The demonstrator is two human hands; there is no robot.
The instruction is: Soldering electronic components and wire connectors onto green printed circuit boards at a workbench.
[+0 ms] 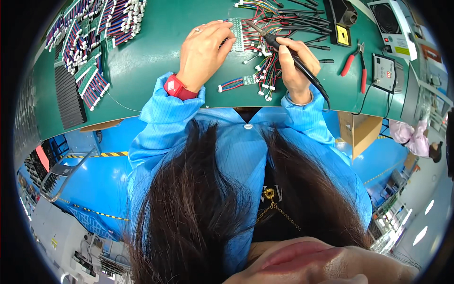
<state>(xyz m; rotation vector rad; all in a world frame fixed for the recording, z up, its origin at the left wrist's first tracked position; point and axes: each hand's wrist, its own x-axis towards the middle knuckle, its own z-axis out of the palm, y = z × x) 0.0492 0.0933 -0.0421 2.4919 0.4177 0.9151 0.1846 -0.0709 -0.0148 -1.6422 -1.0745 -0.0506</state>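
My right hand (pixel 298 66) grips a black-handled soldering iron (pixel 275 41). Its metal tip points up and left, close over the right side of a green circuit board panel (pixel 237 35). At the panel's left edge, my left hand (pixel 205 49) has its fingers bent, with thumb and fingertips against the board; whether a thin thing is also between them is hidden. Red, black and other coloured wires run from the panel's right side under the iron, among white connectors (pixel 265 87). A small separate wired board (pixel 248 80) lies nearer me.
Bundles of wired boards (pixel 120 21) lie at the far left beside a ribbed black tray (pixel 70 97). To the right are a soldering stand (pixel 343 28) with a yellow sponge, red-handled cutters (pixel 349 64), a control box (pixel 384 73) and a white fan unit (pixel 391 28). Black-sleeved leads (pixel 302 21) spread behind the iron.
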